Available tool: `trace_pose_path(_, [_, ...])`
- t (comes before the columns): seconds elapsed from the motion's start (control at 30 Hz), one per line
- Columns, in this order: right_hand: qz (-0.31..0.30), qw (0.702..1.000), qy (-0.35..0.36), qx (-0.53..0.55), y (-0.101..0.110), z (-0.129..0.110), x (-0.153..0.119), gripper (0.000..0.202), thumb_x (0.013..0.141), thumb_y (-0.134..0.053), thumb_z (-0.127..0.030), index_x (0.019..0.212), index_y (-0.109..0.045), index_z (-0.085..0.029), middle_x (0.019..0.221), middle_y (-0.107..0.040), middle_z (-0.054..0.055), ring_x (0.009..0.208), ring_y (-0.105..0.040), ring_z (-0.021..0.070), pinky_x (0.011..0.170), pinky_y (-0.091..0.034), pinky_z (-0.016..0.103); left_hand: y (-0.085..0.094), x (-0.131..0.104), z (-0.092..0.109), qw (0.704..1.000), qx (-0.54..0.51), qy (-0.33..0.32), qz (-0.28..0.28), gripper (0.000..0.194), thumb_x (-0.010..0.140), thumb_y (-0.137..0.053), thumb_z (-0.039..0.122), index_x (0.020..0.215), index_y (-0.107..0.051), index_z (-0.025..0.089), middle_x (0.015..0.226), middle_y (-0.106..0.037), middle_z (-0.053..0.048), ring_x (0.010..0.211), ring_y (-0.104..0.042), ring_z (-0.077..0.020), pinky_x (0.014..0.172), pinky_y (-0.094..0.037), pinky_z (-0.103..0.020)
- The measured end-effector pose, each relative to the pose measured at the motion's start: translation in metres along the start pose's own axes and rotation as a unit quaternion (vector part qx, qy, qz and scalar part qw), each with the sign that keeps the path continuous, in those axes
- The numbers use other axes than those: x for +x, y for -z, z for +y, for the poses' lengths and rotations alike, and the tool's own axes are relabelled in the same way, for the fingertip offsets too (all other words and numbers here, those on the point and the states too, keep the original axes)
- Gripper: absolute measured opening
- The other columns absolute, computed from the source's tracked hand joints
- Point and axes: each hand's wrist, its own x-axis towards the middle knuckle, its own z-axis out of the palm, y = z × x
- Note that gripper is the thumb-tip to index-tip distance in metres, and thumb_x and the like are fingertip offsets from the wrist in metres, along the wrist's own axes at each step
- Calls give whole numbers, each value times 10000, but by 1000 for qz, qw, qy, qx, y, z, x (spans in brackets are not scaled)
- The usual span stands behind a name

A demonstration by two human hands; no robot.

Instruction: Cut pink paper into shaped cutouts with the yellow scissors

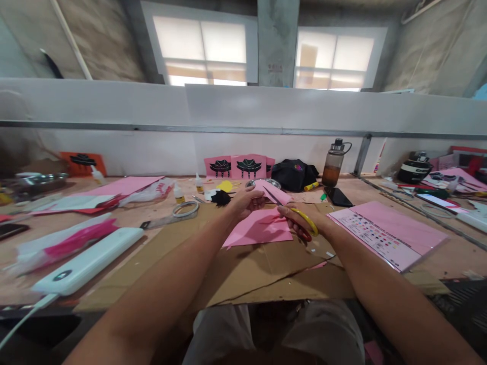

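Note:
My left hand [249, 202] pinches the left edge of a small pink sheet [277, 191], raised over the work area. In my right hand [299, 220] are scissors with yellow handles [306, 221]; their dark blades lie against the raised sheet, pointing up and left. Whether the blades are parted is hard to tell. Beneath both hands a larger pink sheet [262, 229] lies flat on brown cardboard [243, 276].
Behind my hands are glue bottles [179, 193], a tape roll [185, 209], pink cards with black shapes [248, 167], a black bag [294, 175], a drink bottle [332, 165] and a phone [338, 197]. A white power bank [91, 261] lies left, a packaged pink sheet [391, 233] right.

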Motion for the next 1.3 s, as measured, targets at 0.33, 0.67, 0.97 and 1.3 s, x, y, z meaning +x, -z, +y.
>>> trace_pose_path(0.33, [10,1000,-24,16,-2,-5,-2,469,929,-428,-669,979,-493,-207,482,-468,-68,296,-419,100,309,-357,206,2,1,-1,1000,2,-7,-13,313,677,-693,18,885,-527,183,718,-654,-25,614,-682,-155,651,-575,-291])
trace_pose_path(0.67, [2,998,48,38,2,9,8,292,903,-594,-479,916,-470,-215,545,-490,-77,359,-451,86,332,-355,190,4,5,7,998,-3,-38,-41,446,629,-759,37,1010,-556,147,841,-696,-54,716,-718,-170,797,-598,-350])
trace_pose_path(0.97, [-7,998,59,29,3,-1,-2,335,954,-488,-475,768,-454,-199,502,-489,-51,373,-454,83,405,-373,197,0,0,13,999,-2,-29,-25,500,646,-797,53,1073,-555,146,766,-694,-33,697,-724,-181,752,-604,-328])
trace_pose_path(1.3, [-4,998,69,-11,5,7,6,320,962,-452,-440,748,-454,-201,448,-485,-48,347,-457,97,378,-373,199,-2,-1,14,999,0,-42,-26,609,653,-780,46,1214,-561,130,762,-692,-48,735,-731,-219,782,-608,-387])
